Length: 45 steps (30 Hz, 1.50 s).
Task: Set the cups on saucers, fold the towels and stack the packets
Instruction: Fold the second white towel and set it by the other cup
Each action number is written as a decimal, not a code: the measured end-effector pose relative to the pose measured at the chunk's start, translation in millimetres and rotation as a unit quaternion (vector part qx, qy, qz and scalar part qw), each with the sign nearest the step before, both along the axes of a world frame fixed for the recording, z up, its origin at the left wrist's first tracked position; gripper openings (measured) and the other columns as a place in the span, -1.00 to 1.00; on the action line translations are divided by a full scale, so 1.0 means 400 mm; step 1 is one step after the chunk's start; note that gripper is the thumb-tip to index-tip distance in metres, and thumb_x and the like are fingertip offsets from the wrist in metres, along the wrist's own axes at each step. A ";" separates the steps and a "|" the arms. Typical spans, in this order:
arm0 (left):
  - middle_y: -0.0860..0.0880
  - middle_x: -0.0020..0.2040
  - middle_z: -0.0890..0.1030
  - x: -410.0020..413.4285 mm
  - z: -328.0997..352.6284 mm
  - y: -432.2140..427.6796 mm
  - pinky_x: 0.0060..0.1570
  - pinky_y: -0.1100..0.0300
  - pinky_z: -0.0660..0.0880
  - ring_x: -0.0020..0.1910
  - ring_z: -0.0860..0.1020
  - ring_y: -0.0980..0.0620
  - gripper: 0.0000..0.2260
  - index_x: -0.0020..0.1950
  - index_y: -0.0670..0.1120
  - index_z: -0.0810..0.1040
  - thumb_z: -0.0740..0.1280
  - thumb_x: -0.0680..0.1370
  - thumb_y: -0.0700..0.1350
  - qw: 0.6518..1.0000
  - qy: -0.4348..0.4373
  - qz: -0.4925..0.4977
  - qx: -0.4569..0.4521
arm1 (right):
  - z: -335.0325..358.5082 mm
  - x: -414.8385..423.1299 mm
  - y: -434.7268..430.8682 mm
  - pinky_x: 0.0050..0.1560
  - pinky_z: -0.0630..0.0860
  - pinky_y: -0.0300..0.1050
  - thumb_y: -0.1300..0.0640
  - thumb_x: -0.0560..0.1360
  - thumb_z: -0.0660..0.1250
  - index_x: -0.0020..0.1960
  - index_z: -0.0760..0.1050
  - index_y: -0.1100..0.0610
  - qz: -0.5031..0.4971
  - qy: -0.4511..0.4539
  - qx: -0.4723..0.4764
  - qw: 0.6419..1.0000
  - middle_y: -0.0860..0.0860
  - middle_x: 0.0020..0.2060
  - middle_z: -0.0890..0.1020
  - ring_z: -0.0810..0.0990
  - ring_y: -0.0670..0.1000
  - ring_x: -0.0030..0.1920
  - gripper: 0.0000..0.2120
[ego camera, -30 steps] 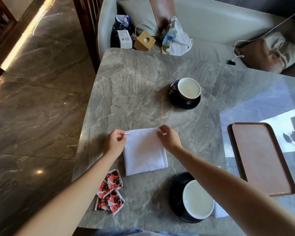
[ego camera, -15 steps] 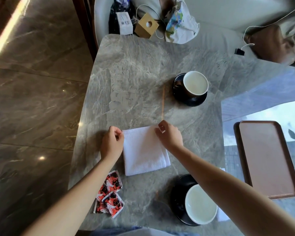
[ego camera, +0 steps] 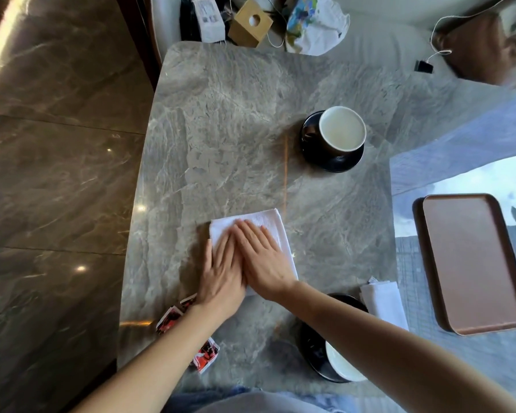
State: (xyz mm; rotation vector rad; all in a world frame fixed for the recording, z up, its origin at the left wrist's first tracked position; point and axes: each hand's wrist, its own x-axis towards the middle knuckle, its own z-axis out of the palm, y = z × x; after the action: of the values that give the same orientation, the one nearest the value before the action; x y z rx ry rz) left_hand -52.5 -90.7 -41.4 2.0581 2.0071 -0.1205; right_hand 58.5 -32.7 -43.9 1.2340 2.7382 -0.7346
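Note:
A folded white towel (ego camera: 259,222) lies on the grey marble table (ego camera: 221,129). My left hand (ego camera: 221,272) and my right hand (ego camera: 262,260) press flat on it side by side, fingers stretched out, holding nothing. A dark cup (ego camera: 341,131) stands on a black saucer (ego camera: 340,163) further back. A second cup (ego camera: 340,365) on a black saucer (ego camera: 310,341) sits near the front edge, partly hidden by my right forearm. Red and white packets (ego camera: 206,354) lie under and beside my left forearm. Another folded white towel (ego camera: 383,302) lies right of the near cup.
A brown rectangular tray (ego camera: 471,263) rests at the right of the table. Beyond the far edge, a seat holds a wooden tissue box (ego camera: 251,23), a colourful bag (ego camera: 313,25), a dark package and cables. Polished stone floor lies to the left.
Both hands let go of the towel's far corners and moved onto its top, now lying flat and close together. The camera view shifted forward a little.

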 end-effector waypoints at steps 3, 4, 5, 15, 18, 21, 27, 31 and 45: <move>-0.14 0.40 0.43 -0.011 -0.019 -0.001 0.34 -0.18 0.32 0.39 0.39 -0.08 -0.45 0.36 -0.19 0.42 0.06 0.44 0.02 1.000 -0.003 0.015 -0.019 | -0.026 0.003 0.002 0.53 0.01 0.07 0.09 0.56 -0.04 0.50 0.12 0.24 0.001 -0.009 0.023 1.000 0.15 0.51 0.17 0.07 0.12 0.52 -0.47; -0.13 0.42 0.39 -0.012 -0.026 -0.003 0.38 -0.17 0.25 0.41 0.36 -0.07 -0.44 0.39 -0.18 0.38 0.06 0.45 0.02 1.000 -0.006 0.020 -0.016 | -0.031 0.005 0.006 0.51 0.08 0.09 0.09 0.56 0.00 0.48 0.17 0.27 0.008 -0.013 0.041 0.999 0.18 0.48 0.22 0.13 0.15 0.51 -0.47; -0.13 0.45 0.36 -0.013 -0.032 -0.004 0.41 -0.17 0.18 0.43 0.32 -0.08 -0.44 0.41 -0.18 0.35 0.06 0.46 0.03 1.000 -0.011 0.025 -0.012 | -0.037 0.009 0.011 0.50 0.11 0.10 0.07 0.55 0.03 0.47 0.19 0.28 0.017 -0.015 0.057 0.998 0.21 0.47 0.25 0.17 0.16 0.49 -0.46; -0.24 0.51 0.19 -0.035 -0.051 0.003 0.39 -0.21 0.20 0.49 0.18 -0.18 -0.24 0.49 -0.22 0.18 0.06 0.45 0.26 0.996 -0.009 0.085 -0.021 | -0.073 0.080 0.069 0.54 -0.03 0.06 -0.22 0.56 -0.03 0.51 0.01 0.30 0.037 -0.041 0.069 0.996 0.23 0.51 0.10 -0.01 0.14 0.54 -0.26; -0.24 0.51 0.18 -0.031 -0.057 0.007 0.40 -0.21 0.17 0.50 0.16 -0.18 -0.23 0.49 -0.22 0.18 0.06 0.44 0.27 0.995 -0.010 0.092 -0.029 | -0.081 0.080 0.071 0.53 -0.01 0.08 -0.22 0.56 -0.06 0.52 0.00 0.29 0.031 -0.032 0.058 0.997 0.24 0.52 0.09 -0.03 0.14 0.55 -0.26; -0.23 0.51 0.19 -0.031 -0.059 0.010 0.39 -0.22 0.19 0.49 0.17 -0.18 -0.23 0.49 -0.22 0.19 0.06 0.44 0.28 0.995 -0.016 0.089 -0.035 | -0.071 0.081 0.076 0.53 -0.02 0.09 -0.22 0.55 -0.07 0.52 0.00 0.29 0.040 -0.028 0.041 0.998 0.23 0.52 0.09 -0.03 0.14 0.54 -0.26; -0.13 0.53 0.17 -0.060 -0.013 -0.003 0.39 -0.17 0.19 0.51 0.17 -0.10 -0.35 0.47 -0.16 0.24 0.31 0.47 0.10 0.991 -0.106 0.083 0.002 | -0.016 0.099 0.076 0.50 0.12 -0.02 0.06 0.50 0.29 0.40 0.31 0.17 -0.023 0.090 0.005 0.996 0.13 0.46 0.29 0.16 0.11 0.50 -0.49; -0.03 0.35 0.44 -0.081 0.054 -0.074 0.27 0.18 0.31 0.27 0.46 0.00 -0.53 0.38 -0.09 0.33 0.22 0.49 0.00 0.973 -0.220 -0.038 0.056 | 0.043 0.173 0.053 -0.04 0.48 -0.07 -0.11 0.48 0.29 -0.12 0.52 -0.01 0.002 0.101 0.052 0.994 -0.08 -0.14 0.58 0.51 -0.02 -0.07 -0.82; 0.02 -0.02 0.55 -0.029 0.021 -0.080 -0.16 0.08 0.47 -0.06 0.57 -0.03 -0.60 -0.01 0.01 0.52 0.51 0.21 0.02 0.998 -0.055 -0.008 0.007 | 0.053 0.252 0.027 0.01 0.53 -0.06 0.12 0.36 0.35 0.01 0.55 0.07 0.054 -0.014 0.023 0.998 0.01 0.01 0.59 0.55 0.08 0.10 -0.78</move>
State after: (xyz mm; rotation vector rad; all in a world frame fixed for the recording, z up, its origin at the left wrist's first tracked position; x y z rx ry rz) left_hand -64.1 -122.8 -33.2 2.0433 1.9312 0.0047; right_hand 159.2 -22.1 -22.9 1.0858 2.7875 -0.6419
